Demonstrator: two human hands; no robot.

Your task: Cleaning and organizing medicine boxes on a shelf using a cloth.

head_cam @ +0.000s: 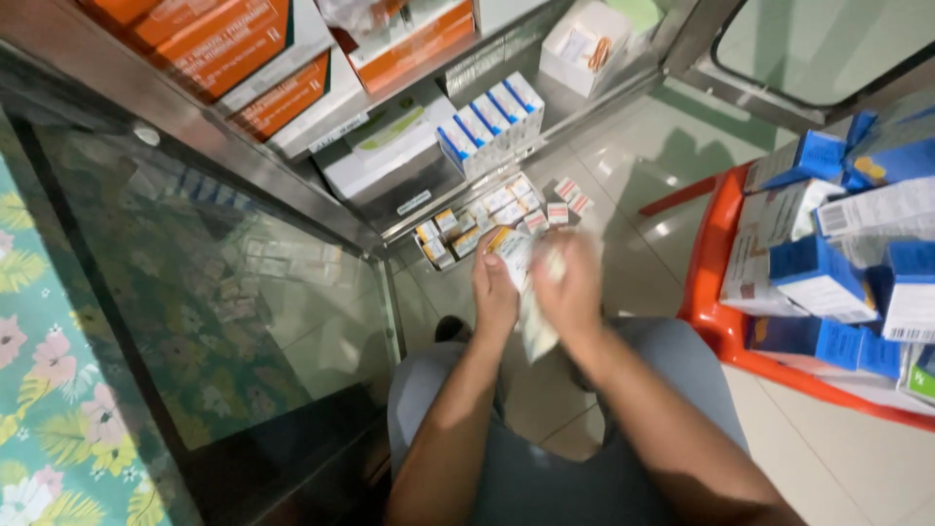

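Both hands meet over the lap, just in front of the lowest shelf (pixel 409 209) of a glass-fronted metal cabinet (pixel 224 282); the left hand (pixel 494 292) grips one side of a small white packet (pixel 531 292), the right hand (pixel 570 287) is curled round the other side — the packet blurred, its lower end hanging down between the wrists; a small box (pixel 508 242) with an orange mark shows at the left fingertips, touching them, though whether it is held I cannot tell.

Just beyond the hands, little white-and-red boxes (pixel 487 209) lie in rows on the floor of the cabinet; on the shelf above stand white-and-blue boxes (pixel 490 119) beside a flat white carton (pixel 385 146); higher up, orange cartons (pixel 234 49).

To the right, well apart from the hands, an orange tray (pixel 706 282) sits on the tiled floor (pixel 643 166) — piled with blue-and-white boxes (pixel 828 263); at the left edge, a flowered cloth (pixel 39 390).
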